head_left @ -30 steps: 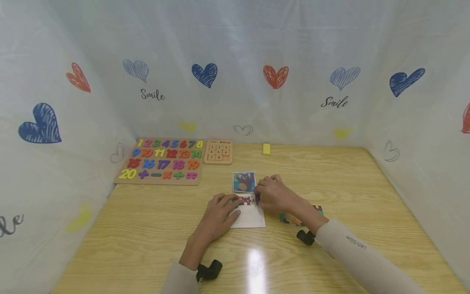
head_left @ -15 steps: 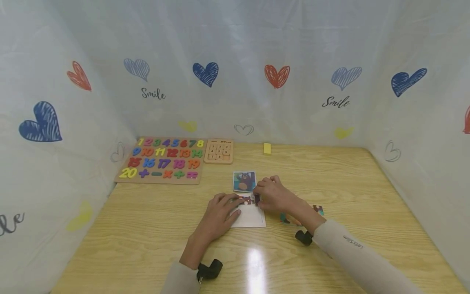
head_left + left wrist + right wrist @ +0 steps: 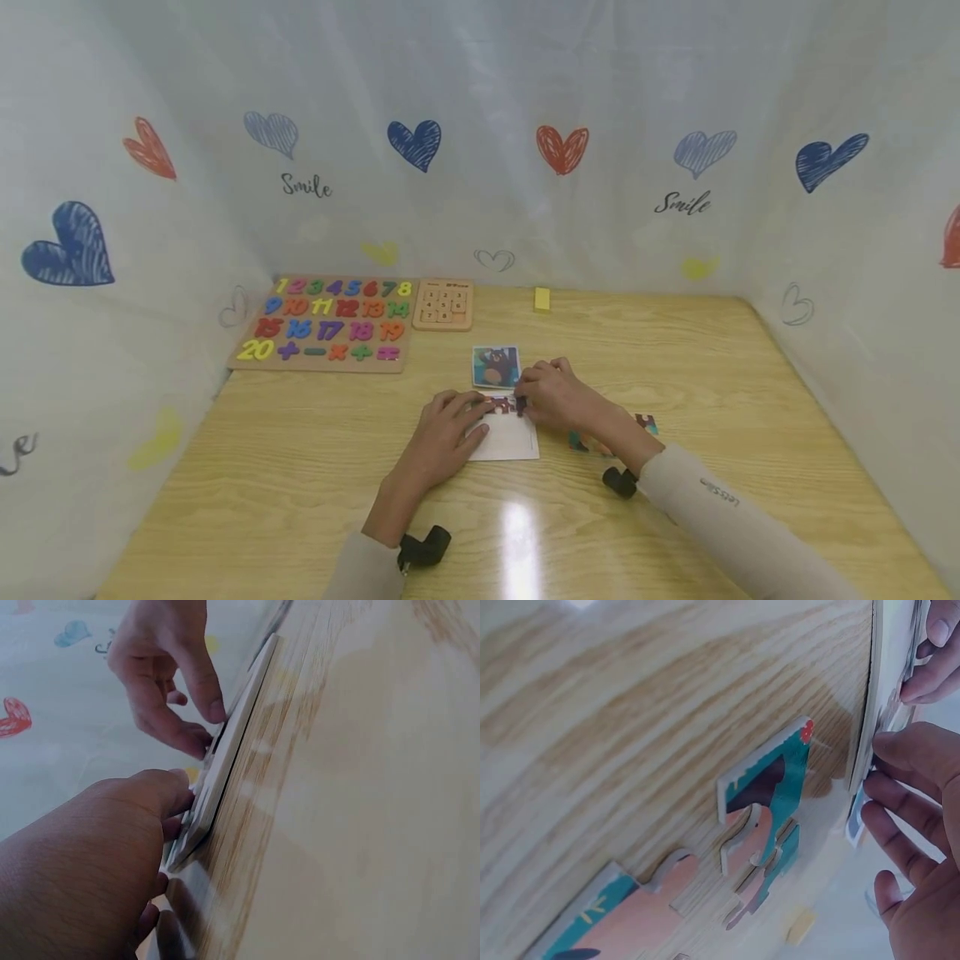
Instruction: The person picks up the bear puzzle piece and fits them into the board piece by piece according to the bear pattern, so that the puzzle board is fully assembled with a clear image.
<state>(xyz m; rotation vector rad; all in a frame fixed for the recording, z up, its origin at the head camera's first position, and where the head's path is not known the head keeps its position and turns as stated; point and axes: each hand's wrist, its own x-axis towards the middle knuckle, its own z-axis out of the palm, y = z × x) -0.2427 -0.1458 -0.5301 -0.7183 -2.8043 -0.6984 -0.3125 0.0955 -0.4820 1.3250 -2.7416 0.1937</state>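
Tray [image 3: 506, 443] mostly bare, placed pieces [image 3: 498, 406] along its far edge.
Right hand [image 3: 558, 397] pinches another piece [image 3: 521, 406]; left hand [image 3: 442, 435] relaxed; loose pieces [image 3: 769, 786] remain, nearer the counter's [image 3: 315, 458] right edge.

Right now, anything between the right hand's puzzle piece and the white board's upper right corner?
Nothing visible: right hand holds the dark piece at that corner of the white board; left hand rests on its left side. Contact underneath is hidden.

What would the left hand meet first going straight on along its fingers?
Probably the dark puzzle piece in the right hand, just ahead over the white board; relative height is unclear.
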